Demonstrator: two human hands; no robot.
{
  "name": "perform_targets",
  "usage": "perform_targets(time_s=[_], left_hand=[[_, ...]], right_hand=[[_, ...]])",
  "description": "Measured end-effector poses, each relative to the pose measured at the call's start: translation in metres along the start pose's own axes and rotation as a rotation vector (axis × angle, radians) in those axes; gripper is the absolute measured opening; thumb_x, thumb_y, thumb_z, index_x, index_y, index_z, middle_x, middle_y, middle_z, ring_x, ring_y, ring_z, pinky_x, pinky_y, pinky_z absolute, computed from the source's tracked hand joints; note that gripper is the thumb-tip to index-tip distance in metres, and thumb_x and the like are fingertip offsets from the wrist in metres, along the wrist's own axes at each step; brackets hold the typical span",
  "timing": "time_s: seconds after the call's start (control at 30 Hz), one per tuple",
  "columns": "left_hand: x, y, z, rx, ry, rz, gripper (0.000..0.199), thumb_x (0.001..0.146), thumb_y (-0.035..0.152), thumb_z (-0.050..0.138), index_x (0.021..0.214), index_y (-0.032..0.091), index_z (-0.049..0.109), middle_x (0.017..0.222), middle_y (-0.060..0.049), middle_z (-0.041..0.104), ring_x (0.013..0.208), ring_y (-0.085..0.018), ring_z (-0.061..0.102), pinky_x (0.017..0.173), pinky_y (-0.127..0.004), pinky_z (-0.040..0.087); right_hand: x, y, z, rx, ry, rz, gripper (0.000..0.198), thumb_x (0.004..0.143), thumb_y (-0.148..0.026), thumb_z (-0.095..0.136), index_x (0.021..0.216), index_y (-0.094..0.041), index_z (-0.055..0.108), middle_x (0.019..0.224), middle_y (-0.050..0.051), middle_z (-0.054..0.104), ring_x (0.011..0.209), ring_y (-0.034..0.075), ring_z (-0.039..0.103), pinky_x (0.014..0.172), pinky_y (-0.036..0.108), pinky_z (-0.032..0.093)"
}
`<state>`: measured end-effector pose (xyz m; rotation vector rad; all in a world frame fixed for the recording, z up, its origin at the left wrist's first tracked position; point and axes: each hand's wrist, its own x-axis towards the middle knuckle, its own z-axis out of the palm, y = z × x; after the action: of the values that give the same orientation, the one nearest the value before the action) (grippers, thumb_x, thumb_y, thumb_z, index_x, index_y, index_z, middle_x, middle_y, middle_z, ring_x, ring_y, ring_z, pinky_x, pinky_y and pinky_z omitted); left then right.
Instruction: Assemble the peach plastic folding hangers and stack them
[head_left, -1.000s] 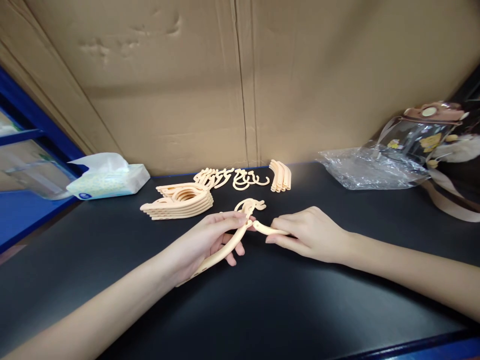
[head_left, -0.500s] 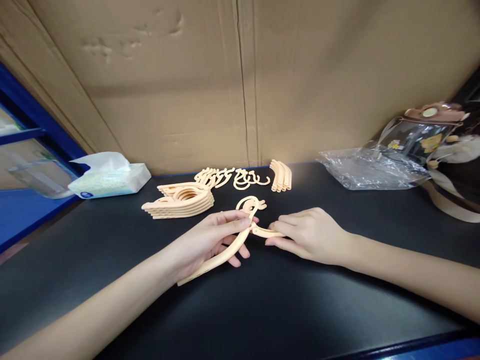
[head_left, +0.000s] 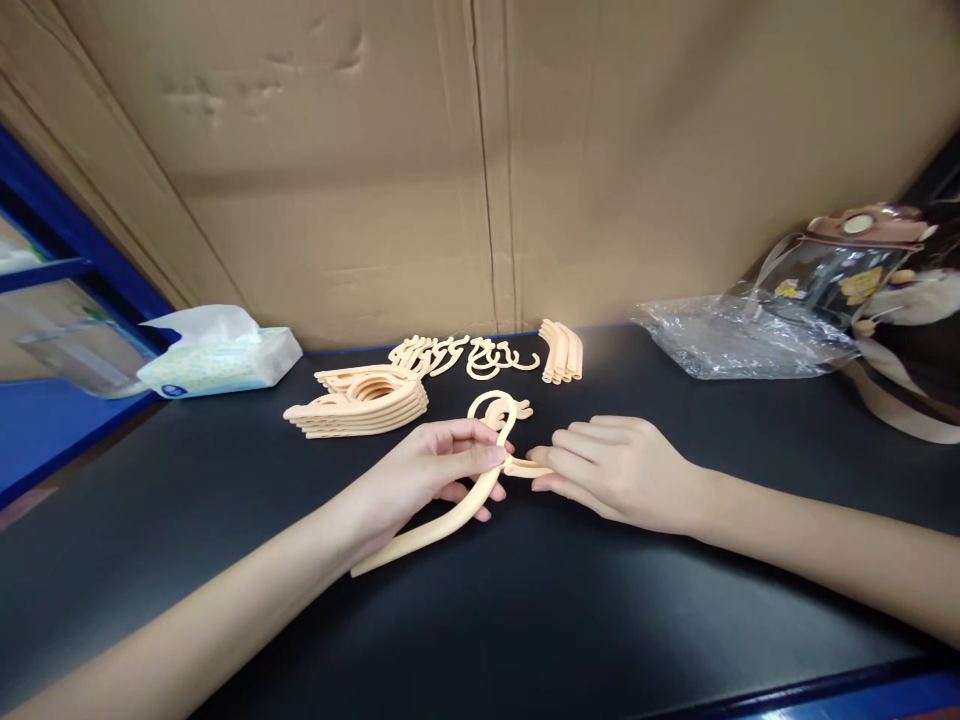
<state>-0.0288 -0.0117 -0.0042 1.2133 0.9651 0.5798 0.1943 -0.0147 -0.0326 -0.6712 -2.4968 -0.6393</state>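
Note:
A cream plastic folding hanger (head_left: 450,521) is held over the black table, its curved hook pointing away from me. My left hand (head_left: 442,470) is closed on it, thumb on top where the hook meets the long arm. That arm slopes down toward my left wrist. My right hand (head_left: 611,468) pinches the shorter arm that sticks out to the right; its outer end is hidden by the fingers. Just behind the hook lie a few small cream pieces (head_left: 517,409), partly covered by it.
A stack of folded cream hangers (head_left: 360,410) lies left of centre. Behind are several loose hooks (head_left: 487,360) and a bunch of curved arms (head_left: 562,350). A tissue pack (head_left: 225,355) stands left; a clear plastic bag (head_left: 750,335) and a bottle (head_left: 847,265) are right. Cardboard (head_left: 337,180) rises behind.
The hanger has turned slightly in my hands, and its hook has shifted a little left. My right fingers sit closer to the joint, with less of the short arm showing.

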Motion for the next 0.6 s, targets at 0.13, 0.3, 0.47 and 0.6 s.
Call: perform_targets(time_s=[0.13, 0.3, 0.47, 0.6], left_hand=[[0.0009, -0.0004, -0.0017, 0.021, -0.011, 0.019, 0.015, 0.080, 0.030, 0.068, 0.084, 0.016, 0.064, 0.078, 0.000, 0.063, 0.071, -0.013, 0.064, 0.059, -0.023, 0.056], [-0.0001, -0.0006, -0.0001, 0.041, 0.005, 0.025, 0.015, 0.079, 0.029, 0.069, 0.082, 0.015, 0.063, 0.080, -0.001, 0.063, 0.070, -0.013, 0.064, 0.060, -0.024, 0.056], [-0.0006, -0.0005, 0.0024, 0.084, 0.018, 0.052, 0.017, 0.076, 0.029, 0.070, 0.079, 0.015, 0.062, 0.079, 0.000, 0.062, 0.069, -0.013, 0.064, 0.061, -0.024, 0.055], [0.0006, -0.0003, 0.0021, 0.119, 0.013, 0.056, 0.019, 0.076, 0.032, 0.070, 0.078, 0.015, 0.063, 0.078, 0.000, 0.062, 0.070, -0.013, 0.064, 0.062, -0.024, 0.054]], right_hand=[[-0.0008, -0.0005, -0.0003, 0.004, 0.004, -0.013, 0.032, 0.097, -0.034, 0.039, 0.085, -0.017, 0.064, 0.064, -0.002, 0.061, 0.052, 0.009, 0.049, 0.052, 0.027, 0.030], [-0.0010, -0.0011, -0.0006, 0.016, -0.011, -0.015, 0.034, 0.098, -0.035, 0.039, 0.085, -0.017, 0.065, 0.062, -0.002, 0.060, 0.050, 0.009, 0.048, 0.051, 0.026, 0.029], [-0.0014, -0.0009, -0.0007, 0.043, -0.044, -0.011, 0.036, 0.098, -0.036, 0.037, 0.088, -0.017, 0.066, 0.061, -0.002, 0.060, 0.047, 0.009, 0.048, 0.049, 0.028, 0.028], [-0.0020, -0.0009, -0.0005, 0.065, -0.072, 0.004, 0.037, 0.097, -0.037, 0.037, 0.085, -0.017, 0.066, 0.059, -0.003, 0.059, 0.046, 0.009, 0.049, 0.049, 0.028, 0.027]])
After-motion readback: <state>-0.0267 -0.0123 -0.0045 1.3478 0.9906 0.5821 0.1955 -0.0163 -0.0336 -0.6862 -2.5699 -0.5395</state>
